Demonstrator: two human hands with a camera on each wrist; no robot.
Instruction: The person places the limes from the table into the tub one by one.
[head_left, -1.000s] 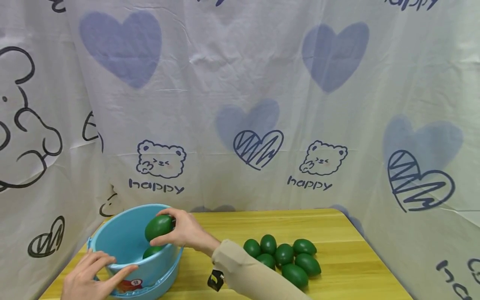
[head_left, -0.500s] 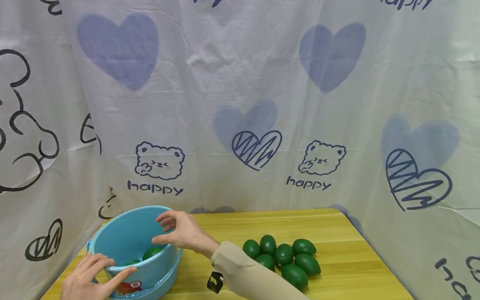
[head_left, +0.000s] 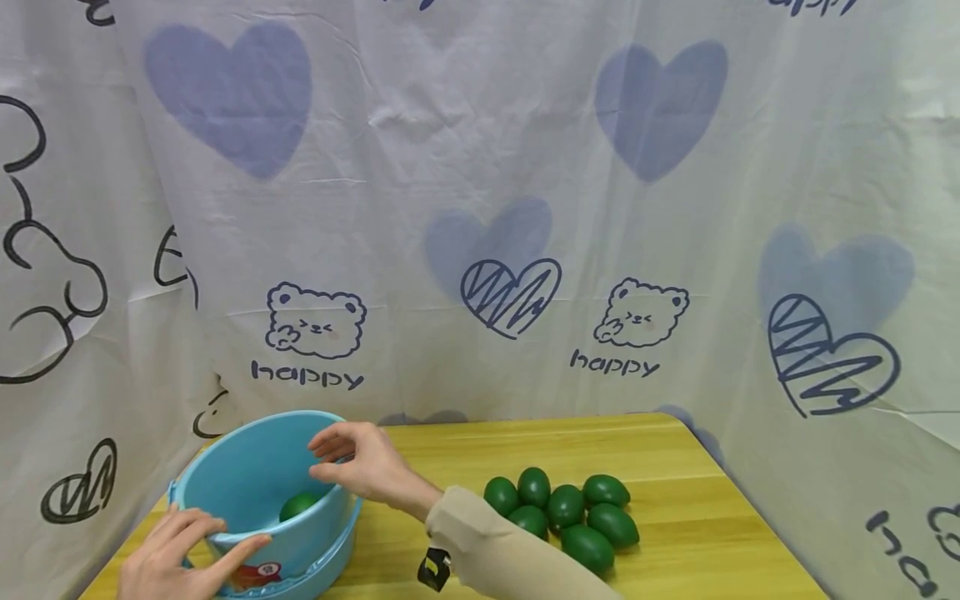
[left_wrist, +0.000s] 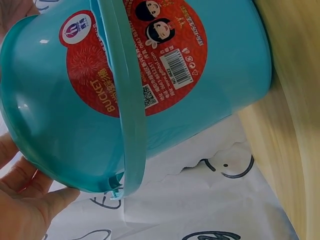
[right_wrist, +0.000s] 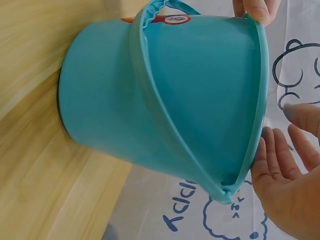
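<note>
from where i stand, the left hand has a narrow hold on the near-left rim of a blue bucket, thumb along the outside. across the mouth from that grip, the right hand reaches over the far-right edge, holding nothing, its fingers loosely bent and a wide gap between them and the thumb; i can't tell whether it touches the rim.

the bucket stands on its base on the wooden table, just right of the left grip, its long axis upright and its mouth facing up. its handle hangs down around the outer wall. inside, below the right hand's fingertips, a green fruit shows; the near wall hides part of it, so i can't tell which way it points.

right of the right hand, past the sleeve, seven green fruits sit bunched on the table. the back-right one lies crosswise, while the nearest slants toward its lower right.

just below the left thumb, a red label carries "bucket" in gold, chinese characters, a barcode, a square code and two cartoon figures. beyond both hands, the cloth reads "happy" beneath its bears.
</note>
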